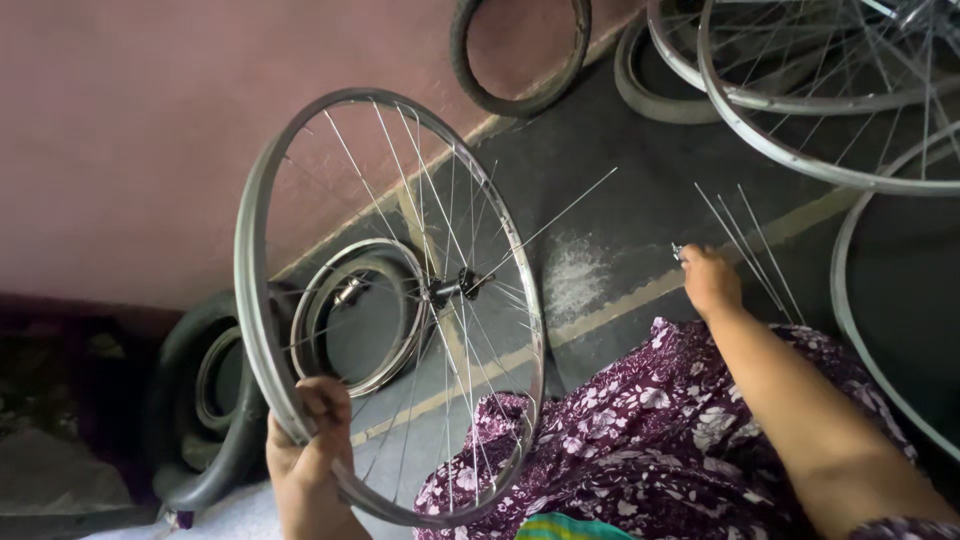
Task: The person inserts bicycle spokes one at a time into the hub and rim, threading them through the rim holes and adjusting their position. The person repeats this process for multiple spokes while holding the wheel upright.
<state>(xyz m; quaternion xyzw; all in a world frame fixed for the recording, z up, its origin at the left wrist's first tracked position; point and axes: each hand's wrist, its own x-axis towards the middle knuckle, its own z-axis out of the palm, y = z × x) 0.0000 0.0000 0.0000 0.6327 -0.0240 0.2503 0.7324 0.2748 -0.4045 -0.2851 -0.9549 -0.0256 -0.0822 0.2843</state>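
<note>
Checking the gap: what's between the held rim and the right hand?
Head view: mostly bare dark floor with a pale dusty patch, plus one loose spoke sticking out from the rim toward the right hand.

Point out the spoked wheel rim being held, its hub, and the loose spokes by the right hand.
wheel rim (252, 300), head view, left side of the rim.
hub (452, 287), head view, axle centre.
loose spokes (745, 245), head view, mid-length.
</note>
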